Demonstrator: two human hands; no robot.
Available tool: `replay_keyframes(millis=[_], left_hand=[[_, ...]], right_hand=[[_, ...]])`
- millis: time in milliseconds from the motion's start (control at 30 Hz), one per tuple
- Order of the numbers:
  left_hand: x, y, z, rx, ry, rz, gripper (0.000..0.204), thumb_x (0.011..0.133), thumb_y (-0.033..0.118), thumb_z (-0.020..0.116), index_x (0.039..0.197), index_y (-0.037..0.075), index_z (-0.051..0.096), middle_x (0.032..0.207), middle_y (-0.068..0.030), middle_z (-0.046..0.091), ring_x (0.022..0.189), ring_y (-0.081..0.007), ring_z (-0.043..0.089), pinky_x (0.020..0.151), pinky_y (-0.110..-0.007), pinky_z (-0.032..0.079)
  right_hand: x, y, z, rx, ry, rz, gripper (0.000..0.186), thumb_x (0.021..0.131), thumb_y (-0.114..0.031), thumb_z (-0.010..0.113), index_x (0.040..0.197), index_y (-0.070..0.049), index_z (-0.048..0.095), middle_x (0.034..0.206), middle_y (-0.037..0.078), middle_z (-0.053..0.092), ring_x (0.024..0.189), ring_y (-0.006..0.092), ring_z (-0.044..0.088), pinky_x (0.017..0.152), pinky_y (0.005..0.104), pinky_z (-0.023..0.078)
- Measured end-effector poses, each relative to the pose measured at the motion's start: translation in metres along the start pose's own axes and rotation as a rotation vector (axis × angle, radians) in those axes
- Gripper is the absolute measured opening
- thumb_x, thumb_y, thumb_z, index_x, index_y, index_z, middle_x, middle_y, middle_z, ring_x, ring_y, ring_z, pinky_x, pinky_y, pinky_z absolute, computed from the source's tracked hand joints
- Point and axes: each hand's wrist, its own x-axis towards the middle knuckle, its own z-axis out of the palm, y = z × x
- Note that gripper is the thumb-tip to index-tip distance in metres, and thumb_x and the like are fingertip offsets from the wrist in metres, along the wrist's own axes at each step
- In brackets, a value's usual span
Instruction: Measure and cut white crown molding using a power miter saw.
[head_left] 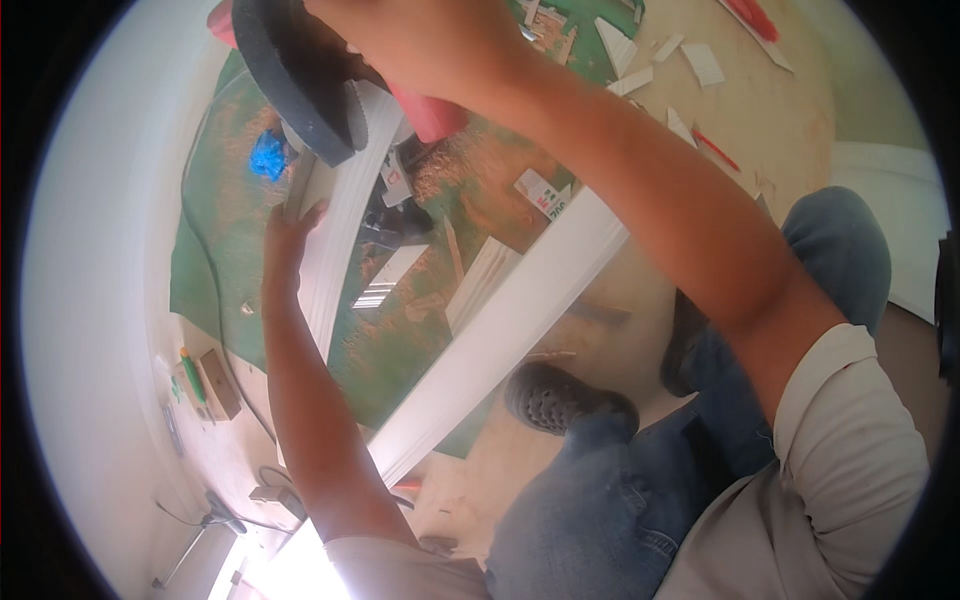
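At the top of the head view my right hand (420,45) is closed on a black and red power tool (300,90), its grip partly hidden by the hand. The tool's dark, curved part sits over the upper end of a long white moulding strip (335,250). My left hand (295,225) grips that strip's left side below the tool, fingers curled around the edge. A second white moulding length (500,330) lies diagonally beneath my right forearm. A blue crumpled item (268,155) lies just left of the tool.
A dust-covered green mat (220,290) holds several white offcuts (390,275). More pieces and a red pencil-like item (715,150) lie on the pale board (780,120). A small wooden block (220,385) and cables are at left, beside a white wall. My legs and dark shoes are lower right.
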Motion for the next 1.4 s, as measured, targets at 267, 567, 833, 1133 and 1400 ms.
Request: replay_keyframes(millis=[267,567,833,1133,1400], left_hand=[[0.002,-0.002,0.009,-0.034,0.038,-0.013,0.06,0.076,0.039,0.081,0.115,-0.001,0.059,0.098,-0.0112,0.065,0.09,-0.0208,0.06,0.083,-0.035,0.045],[0.006,-0.003,0.008,-0.004,0.075,-0.011,0.056,0.076,0.04,0.081,0.109,-0.001,0.06,0.09,-0.0095,0.065,0.085,-0.0204,0.059,0.079,-0.035,0.045],[0.007,-0.004,0.01,-0.02,0.065,-0.018,0.059,0.076,0.039,0.081,0.113,-0.002,0.06,0.093,-0.0101,0.066,0.086,-0.0204,0.06,0.08,-0.036,0.046],[0.005,-0.007,0.005,-0.047,0.107,-0.016,0.065,0.073,0.041,0.082,0.113,-0.005,0.06,0.096,-0.0146,0.067,0.089,-0.0237,0.063,0.082,-0.037,0.047],[0.0,0.01,0.006,-0.073,0.029,-0.091,0.093,0.068,0.039,0.087,0.135,-0.01,0.046,0.121,-0.0252,0.063,0.111,-0.0312,0.06,0.097,-0.039,0.043]], right_hand=[[-0.013,0.003,0.006,-0.002,0.086,-0.065,0.025,0.095,-0.015,0.059,0.102,0.001,0.042,0.077,0.016,0.06,0.068,0.03,0.067,0.062,0.0378,0.056],[-0.001,0.006,0.004,0.001,0.043,-0.041,0.029,0.094,-0.016,0.06,0.106,0.003,0.042,0.077,0.016,0.06,0.069,0.0299,0.067,0.067,0.0384,0.057],[0.017,0.008,0.009,0.131,0.052,-0.012,0.026,0.095,-0.018,0.059,0.106,-0.001,0.043,0.083,0.013,0.059,0.068,0.0256,0.065,0.064,0.0375,0.055],[0.006,0.004,0.015,0.096,0.063,0.061,0.032,0.096,-0.018,0.06,0.115,0.001,0.044,0.092,0.014,0.06,0.073,0.0211,0.066,0.064,0.0342,0.056],[-0.003,0.006,0.02,0.172,0.073,0.186,0.044,0.094,-0.017,0.064,0.127,0.0,0.041,0.095,0.011,0.06,0.064,0.0156,0.062,0.054,0.0278,0.054]])
